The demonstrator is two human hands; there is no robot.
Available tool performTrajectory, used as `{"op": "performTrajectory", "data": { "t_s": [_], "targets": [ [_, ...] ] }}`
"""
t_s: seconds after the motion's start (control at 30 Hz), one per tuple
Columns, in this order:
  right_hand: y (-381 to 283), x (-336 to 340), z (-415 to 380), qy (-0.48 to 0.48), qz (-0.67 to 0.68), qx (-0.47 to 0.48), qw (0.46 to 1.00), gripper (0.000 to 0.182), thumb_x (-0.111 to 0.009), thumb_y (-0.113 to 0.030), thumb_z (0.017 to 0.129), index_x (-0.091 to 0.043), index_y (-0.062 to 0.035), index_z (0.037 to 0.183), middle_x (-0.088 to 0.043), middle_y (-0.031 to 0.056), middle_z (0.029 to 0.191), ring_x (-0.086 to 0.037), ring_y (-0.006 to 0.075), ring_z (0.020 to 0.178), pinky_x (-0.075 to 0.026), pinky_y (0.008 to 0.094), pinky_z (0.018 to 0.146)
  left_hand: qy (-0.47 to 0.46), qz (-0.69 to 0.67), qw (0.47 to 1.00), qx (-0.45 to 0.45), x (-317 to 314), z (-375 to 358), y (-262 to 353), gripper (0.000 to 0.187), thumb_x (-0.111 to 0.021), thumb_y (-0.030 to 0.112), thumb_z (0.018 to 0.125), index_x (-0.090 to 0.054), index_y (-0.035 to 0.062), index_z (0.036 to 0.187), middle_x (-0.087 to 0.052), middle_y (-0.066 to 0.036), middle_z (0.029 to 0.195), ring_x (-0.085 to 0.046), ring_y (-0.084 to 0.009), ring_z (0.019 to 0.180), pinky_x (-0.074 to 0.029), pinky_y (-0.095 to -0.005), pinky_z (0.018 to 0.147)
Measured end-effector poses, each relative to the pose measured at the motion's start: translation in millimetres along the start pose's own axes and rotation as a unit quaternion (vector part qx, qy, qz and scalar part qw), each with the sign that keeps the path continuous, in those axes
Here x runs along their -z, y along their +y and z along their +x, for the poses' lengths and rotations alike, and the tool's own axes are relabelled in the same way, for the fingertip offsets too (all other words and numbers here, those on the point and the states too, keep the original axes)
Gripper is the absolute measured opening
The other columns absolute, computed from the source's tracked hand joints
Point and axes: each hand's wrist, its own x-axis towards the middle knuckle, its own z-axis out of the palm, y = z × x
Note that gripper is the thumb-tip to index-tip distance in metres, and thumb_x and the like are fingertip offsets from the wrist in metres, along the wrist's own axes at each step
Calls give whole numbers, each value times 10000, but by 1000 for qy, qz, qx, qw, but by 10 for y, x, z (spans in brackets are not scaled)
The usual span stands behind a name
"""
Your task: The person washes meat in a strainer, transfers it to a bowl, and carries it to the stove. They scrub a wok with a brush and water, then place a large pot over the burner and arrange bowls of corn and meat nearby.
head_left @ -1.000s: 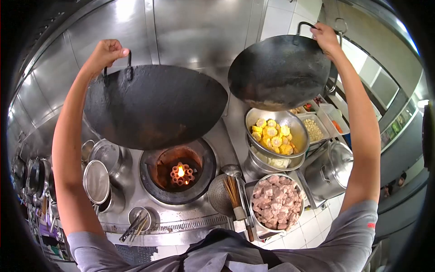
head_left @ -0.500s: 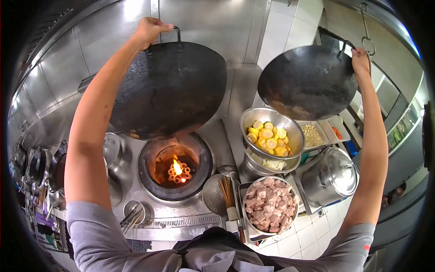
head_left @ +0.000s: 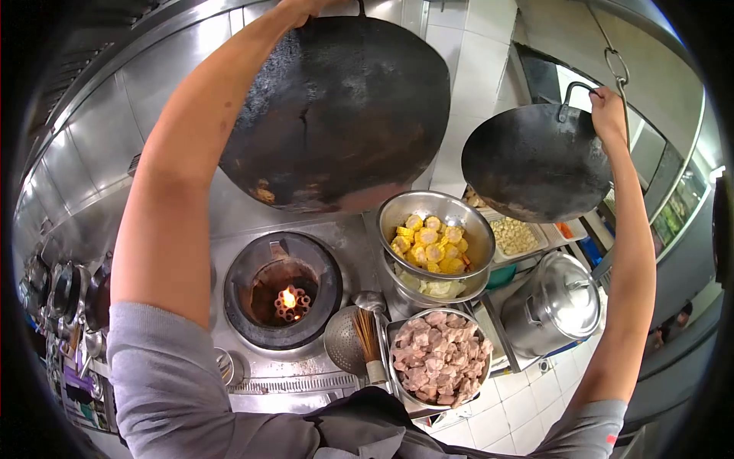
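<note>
High at the top edge of the view, my left hand [head_left: 308,6] is partly cut off by the frame. From its closed fingers a large black wok [head_left: 344,115] hangs tilted, with a loop handle at its rim. My right hand [head_left: 608,115] grips the loop handle of a smaller black wok [head_left: 535,161], held up on the right side beside a hanging metal hook [head_left: 616,65]. Left of and below the large wok, the round burner [head_left: 245,314] is uncovered, with a small flame inside.
A steel bowl of corn pieces [head_left: 430,243] sits over another bowl, behind a container of raw meat chunks [head_left: 440,358]. A lidded steel pot [head_left: 562,302] stands at right. A perforated ladle [head_left: 342,340] and bamboo brush [head_left: 367,336] lie beside the burner. Another person [head_left: 673,325] shows at far right.
The large wok has moved up and right, away from above the burner. The smaller wok has shifted slightly right and down. The burner flame looks smaller.
</note>
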Motion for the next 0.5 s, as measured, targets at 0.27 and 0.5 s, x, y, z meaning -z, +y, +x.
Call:
{"op": "performTrajectory", "data": {
  "t_s": [0.27,0.5],
  "targets": [
    [135,250,-173,-64,-13,-41,997,230,-632,-176,949,-702,-4,1085,-703,171,899,-678,273,863,-502,396,795,50,0,998,-25,-830,382,300,343,-929,256,703,-704,0,740,-670,-108,656,-603,-193,553,-504,-380,546],
    [39,294,-315,-62,2,-17,998,224,-624,-182,957,-698,11,1044,-678,153,802,-656,255,769,-493,395,748,79,41,993,-78,-1116,536,309,379,-925,317,682,-699,12,707,-710,-138,748,-676,-225,690,-556,-375,658]
  ]
}}
